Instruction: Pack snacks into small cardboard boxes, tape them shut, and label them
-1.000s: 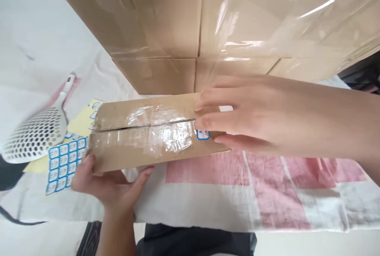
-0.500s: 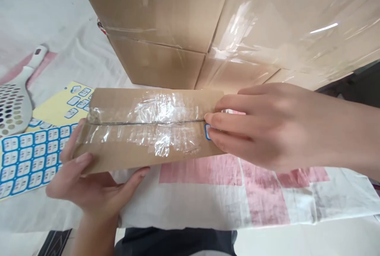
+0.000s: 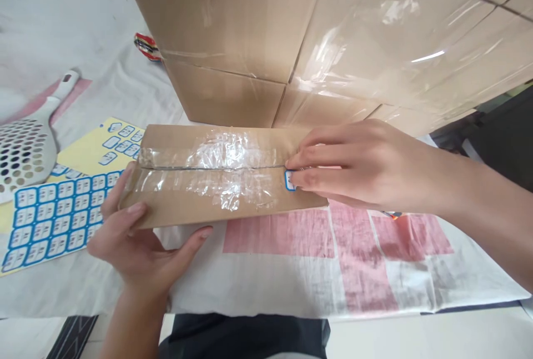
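Note:
A taped brown cardboard box [image 3: 200, 209] lies crosswise before me, clear tape shining along its seam. My left hand [image 3: 137, 237] grips its left end, fingers round the far side of that end and thumb stretched along the near edge. Stretched over the right end of the box is my right hand [image 3: 358, 165], its fingertips pressing on the top. Under those fingertips a small blue-bordered label [image 3: 290, 180] shows on the cardboard, partly covered. The right thumb cannot be made out.
Large stacked cartons [image 3: 233, 31] under clear film stand behind the box. At left lie a label sheet [image 3: 54, 215], a yellow backing sheet [image 3: 89, 145] with loose labels, and a white slotted skimmer [image 3: 29, 142]. A red packet [image 3: 146, 46] sits beside the cartons. Pink-and-white cloth [image 3: 283, 276] covers the table.
My right fingers have shifted slightly on the label, and more of it shows. The left hand keeps its hold on the box. The whole view has shifted a little.

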Available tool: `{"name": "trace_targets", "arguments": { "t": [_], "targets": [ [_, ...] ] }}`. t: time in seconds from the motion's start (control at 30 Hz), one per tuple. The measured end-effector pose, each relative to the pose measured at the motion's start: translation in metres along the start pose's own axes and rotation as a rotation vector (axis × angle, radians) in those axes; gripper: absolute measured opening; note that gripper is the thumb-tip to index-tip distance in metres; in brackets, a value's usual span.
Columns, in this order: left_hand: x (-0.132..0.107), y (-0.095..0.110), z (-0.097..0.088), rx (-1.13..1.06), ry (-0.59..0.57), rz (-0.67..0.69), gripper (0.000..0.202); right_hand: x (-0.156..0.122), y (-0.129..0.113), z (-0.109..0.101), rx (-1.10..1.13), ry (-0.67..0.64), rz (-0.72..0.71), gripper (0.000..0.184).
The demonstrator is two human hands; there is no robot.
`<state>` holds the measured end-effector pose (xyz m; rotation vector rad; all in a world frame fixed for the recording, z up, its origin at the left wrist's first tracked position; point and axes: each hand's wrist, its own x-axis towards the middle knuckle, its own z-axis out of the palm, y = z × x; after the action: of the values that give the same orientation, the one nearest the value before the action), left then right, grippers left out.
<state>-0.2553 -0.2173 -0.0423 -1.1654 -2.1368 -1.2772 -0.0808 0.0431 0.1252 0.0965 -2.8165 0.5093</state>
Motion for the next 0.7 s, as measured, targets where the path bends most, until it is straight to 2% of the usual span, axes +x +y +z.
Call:
{"name": "trace_targets", "arguments": {
  "t": [0.1, 0.17, 0.23, 0.3, 0.33, 0.43, 0.47, 0.5, 0.6, 0.7],
  "targets": [
    [-0.001, -0.001, -0.001, -0.002, -0.028, 0.005, 0.078, 0.011, -0.011, -0.005, -0.007, -0.164, -0.117, 0.033],
    [-0.001, -0.001, -0.001, -0.027, -0.013, 0.023, 0.078, 0.015, -0.017, -0.004, -0.036, -0.181, -0.147, 0.034],
    [-0.002, -0.001, -0.002, -0.071, 0.023, 0.052, 0.080, 0.013, -0.016, -0.002, -0.071, -0.144, -0.161, 0.032],
    [-0.002, -0.001, -0.002, -0.113, 0.048, 0.084, 0.085, 0.003, -0.009, 0.002, -0.092, -0.007, -0.158, 0.023],
    [-0.002, -0.001, -0.002, -0.130, 0.051, 0.092, 0.089, -0.004, -0.002, 0.006, -0.089, 0.130, -0.129, 0.016],
    [-0.003, -0.001, -0.003, -0.149, 0.051, 0.071, 0.093, -0.034, 0.017, 0.031, 0.003, 0.710, 0.056, 0.002],
    [-0.003, -0.001, -0.003, -0.146, 0.049, 0.066, 0.093, -0.045, 0.022, 0.044, 0.069, 0.872, 0.142, 0.001],
    [-0.004, -0.002, -0.003, -0.137, 0.049, 0.067, 0.092, -0.054, 0.025, 0.059, 0.154, 0.969, 0.231, 0.004],
    [-0.004, -0.010, 0.000, -0.124, 0.053, 0.063, 0.086, -0.072, 0.024, 0.108, 0.468, 0.988, 0.446, 0.009],
    [-0.002, -0.023, 0.007, -0.176, 0.140, 0.084, 0.081, -0.073, 0.014, 0.138, 0.676, 0.938, 0.462, 0.012]
  ]
}}
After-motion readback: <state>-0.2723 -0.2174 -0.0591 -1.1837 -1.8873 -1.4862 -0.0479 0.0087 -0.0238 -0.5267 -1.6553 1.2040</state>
